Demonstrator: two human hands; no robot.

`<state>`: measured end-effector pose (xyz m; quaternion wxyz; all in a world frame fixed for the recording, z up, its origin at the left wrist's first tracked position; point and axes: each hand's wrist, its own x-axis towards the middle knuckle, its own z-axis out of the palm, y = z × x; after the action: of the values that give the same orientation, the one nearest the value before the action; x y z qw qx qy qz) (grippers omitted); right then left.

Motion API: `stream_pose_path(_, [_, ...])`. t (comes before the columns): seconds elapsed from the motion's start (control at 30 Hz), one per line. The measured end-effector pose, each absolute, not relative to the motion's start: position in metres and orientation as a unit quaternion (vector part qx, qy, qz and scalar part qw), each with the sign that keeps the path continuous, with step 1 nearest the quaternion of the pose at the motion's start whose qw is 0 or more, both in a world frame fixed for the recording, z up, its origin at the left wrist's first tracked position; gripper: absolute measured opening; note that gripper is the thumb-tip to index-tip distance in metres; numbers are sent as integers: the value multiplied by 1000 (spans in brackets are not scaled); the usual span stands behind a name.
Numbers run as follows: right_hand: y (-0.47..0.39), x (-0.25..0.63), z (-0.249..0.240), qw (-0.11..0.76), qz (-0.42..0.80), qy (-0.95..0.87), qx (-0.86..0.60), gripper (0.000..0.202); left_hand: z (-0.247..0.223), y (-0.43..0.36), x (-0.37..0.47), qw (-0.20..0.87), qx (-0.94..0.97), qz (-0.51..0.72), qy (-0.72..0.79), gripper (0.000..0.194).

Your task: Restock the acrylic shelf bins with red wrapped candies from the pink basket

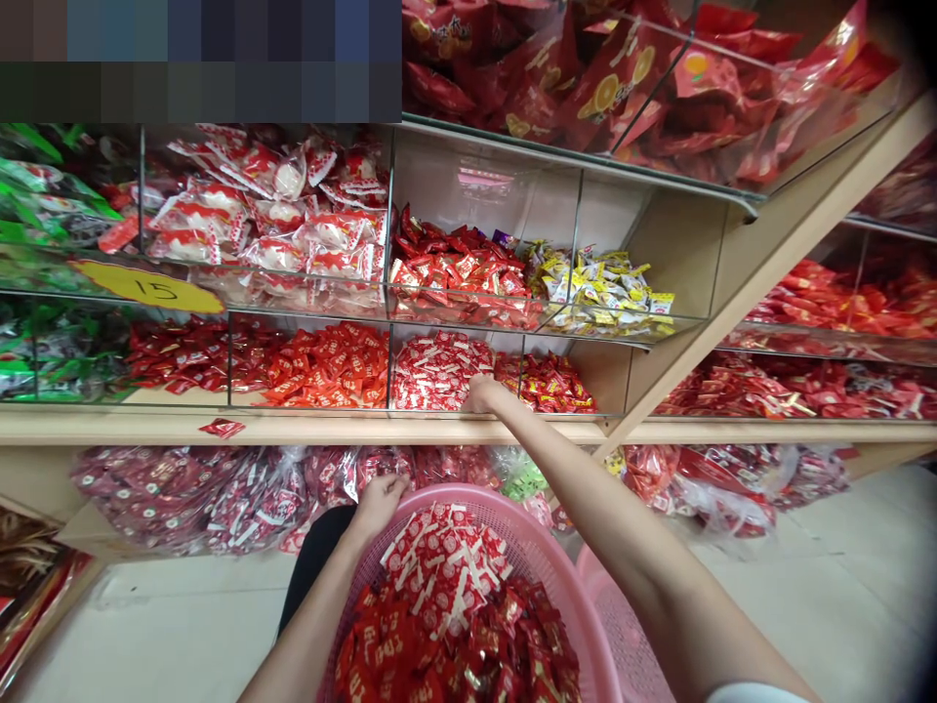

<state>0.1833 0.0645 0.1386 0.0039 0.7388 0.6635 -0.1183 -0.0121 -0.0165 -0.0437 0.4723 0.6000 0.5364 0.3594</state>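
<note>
A pink plastic basket (586,576) sits low in front of me, filled with red wrapped candies (387,644) and a heap of red-and-white wrapped candies (446,557). At its upper left rim, my left hand (385,498) is closed on the edge. My right hand (484,393) reaches to the lower shelf, at the front of a clear-walled compartment of red-and-white packets (439,369). Its fingers look curled down, partly hidden; what they hold cannot be made out. Beside that compartment lie orange-red packets (329,361) and red-yellow packets (552,381).
Clear panels divide the wooden shelf (366,428) into candy compartments. Above are yellow-white candies (607,283) and a yellow price tag (150,285). One loose red packet (222,428) lies on the ledge. Bagged candies (153,493) fill the space below. A second pink basket (622,625) stands right.
</note>
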Motion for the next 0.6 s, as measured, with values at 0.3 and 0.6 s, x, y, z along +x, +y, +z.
stream_pose_path(0.3, [2, 207, 159, -174, -81, 725, 661, 14, -42, -17, -13, 481, 600, 350, 535, 46])
stream_pose_path(0.6, [-98, 221, 69, -148, -141, 764, 612, 4, -41, -19, -10, 472, 603, 338, 547, 48])
